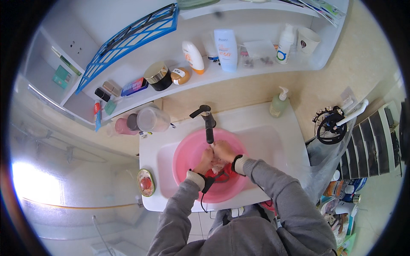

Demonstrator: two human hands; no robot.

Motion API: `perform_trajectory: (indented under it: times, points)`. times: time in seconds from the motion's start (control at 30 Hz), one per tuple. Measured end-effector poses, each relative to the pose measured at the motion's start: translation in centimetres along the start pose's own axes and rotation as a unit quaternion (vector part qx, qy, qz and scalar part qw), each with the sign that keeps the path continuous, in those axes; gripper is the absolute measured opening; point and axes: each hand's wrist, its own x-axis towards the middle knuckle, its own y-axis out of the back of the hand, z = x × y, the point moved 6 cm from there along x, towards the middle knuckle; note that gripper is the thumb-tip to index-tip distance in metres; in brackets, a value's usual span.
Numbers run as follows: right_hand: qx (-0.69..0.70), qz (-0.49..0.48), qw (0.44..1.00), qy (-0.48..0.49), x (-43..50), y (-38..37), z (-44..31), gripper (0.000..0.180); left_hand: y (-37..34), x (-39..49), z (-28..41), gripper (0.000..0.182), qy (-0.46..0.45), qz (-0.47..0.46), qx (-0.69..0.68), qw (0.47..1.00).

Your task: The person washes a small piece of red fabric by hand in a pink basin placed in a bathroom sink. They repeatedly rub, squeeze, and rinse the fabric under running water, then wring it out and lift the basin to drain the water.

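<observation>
Both my hands are inside a pink plastic basin [187, 150] that stands in a white washbasin [290, 147]. Close under the spout of the black faucet [209, 129], my left hand [205, 160] and my right hand [225, 151] are together, closed on a pale wet cloth [219, 164]. Water seems to run from the spout onto my fingers. Below the hands, red fabric [231, 174] and a grey strap-like piece [222, 181] lie in the basin. How the cloth is folded inside my fingers is hidden. Dark bands circle both wrists over the sleeve cuffs.
A soap dish [146, 183] rests on the left rim, and a pump bottle [279, 103] stands at the back right. Plastic cups [153, 119] sit back left. Above hangs a white shelf [256, 73] with several bottles. Right are hanging hairbands [331, 128] and drawers [368, 144].
</observation>
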Motion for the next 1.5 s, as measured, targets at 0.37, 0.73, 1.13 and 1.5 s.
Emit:
perform_trajectory:
  times: [0.37,0.73,1.13,1.5]
  points:
    - [-0.120,-0.038,0.991,0.052,0.3,6.7,-1.4,0.018,2.5,-3.1,4.4,0.036,-0.238,-0.128,0.209,0.940]
    - [-0.125,-0.039,0.946,0.297,4.5,6.2,-14.1,0.021,2.5,-5.4,2.4,0.037,-0.278,-0.095,0.460,0.838]
    - [-0.204,-0.215,0.943,0.150,-4.8,3.5,-1.6,0.037,7.2,-3.8,-1.5,0.044,-0.188,0.102,0.589,0.780]
    - [-0.183,-0.204,0.952,0.138,-5.3,-5.1,6.4,0.057,4.4,-2.8,-5.5,0.070,-0.237,0.102,0.703,0.663]
